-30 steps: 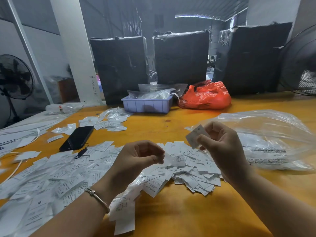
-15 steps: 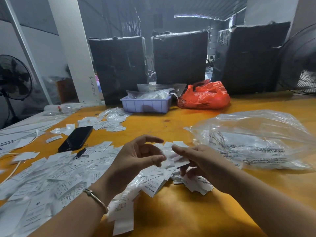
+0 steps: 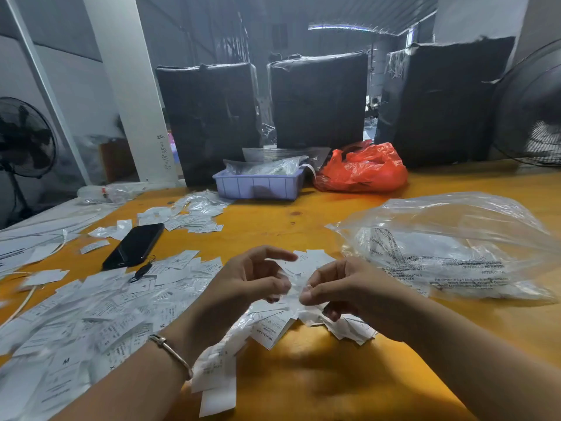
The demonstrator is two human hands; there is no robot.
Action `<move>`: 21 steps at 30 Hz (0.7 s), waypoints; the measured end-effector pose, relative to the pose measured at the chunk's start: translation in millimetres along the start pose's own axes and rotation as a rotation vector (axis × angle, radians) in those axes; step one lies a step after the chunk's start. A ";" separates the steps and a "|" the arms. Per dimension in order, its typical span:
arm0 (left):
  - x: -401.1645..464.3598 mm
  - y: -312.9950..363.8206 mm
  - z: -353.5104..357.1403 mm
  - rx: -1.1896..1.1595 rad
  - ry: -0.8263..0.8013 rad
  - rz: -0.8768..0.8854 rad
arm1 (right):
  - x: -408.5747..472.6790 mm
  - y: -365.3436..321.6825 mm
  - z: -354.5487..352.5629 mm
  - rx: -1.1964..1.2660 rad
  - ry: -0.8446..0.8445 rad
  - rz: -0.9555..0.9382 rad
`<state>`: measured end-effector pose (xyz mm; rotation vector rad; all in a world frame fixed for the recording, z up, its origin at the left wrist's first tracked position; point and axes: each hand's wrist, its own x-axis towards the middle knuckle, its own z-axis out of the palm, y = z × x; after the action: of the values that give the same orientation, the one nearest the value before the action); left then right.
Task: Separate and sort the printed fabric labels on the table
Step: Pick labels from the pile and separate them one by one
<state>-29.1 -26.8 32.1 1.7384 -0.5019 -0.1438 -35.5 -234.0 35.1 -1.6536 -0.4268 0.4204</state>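
Observation:
Small white printed fabric labels lie in a heap [image 3: 273,323] under my hands, on the orange table [image 3: 318,384]. A wider spread of labels [image 3: 91,314] covers the table's left side, and another small pile [image 3: 188,214] sits farther back. My left hand [image 3: 249,284], a bracelet on its wrist, and my right hand [image 3: 343,290] meet above the heap. Both pinch the same blurred white label [image 3: 292,288] between thumb and fingers. The label's print is unreadable.
A black phone [image 3: 135,246] lies among the left labels. A large clear plastic bag [image 3: 449,247] sits to the right. At the back stand a lilac tray [image 3: 258,186] with bags, a red plastic bag [image 3: 361,170] and three black-wrapped bales [image 3: 318,98]. Fans flank both sides.
My right hand, which held one label up a second ago, came down to the heap. Both hands have closed in on each other and now pinch a label together.

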 end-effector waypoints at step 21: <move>-0.7 -0.9 -3.1 0.089 0.187 0.211 | -1.2 -0.2 -0.5 0.011 0.404 -0.399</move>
<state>-28.4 -23.6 31.8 1.7524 -0.5564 0.1925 -36.3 -235.0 35.4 -1.5470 -0.4336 -0.2057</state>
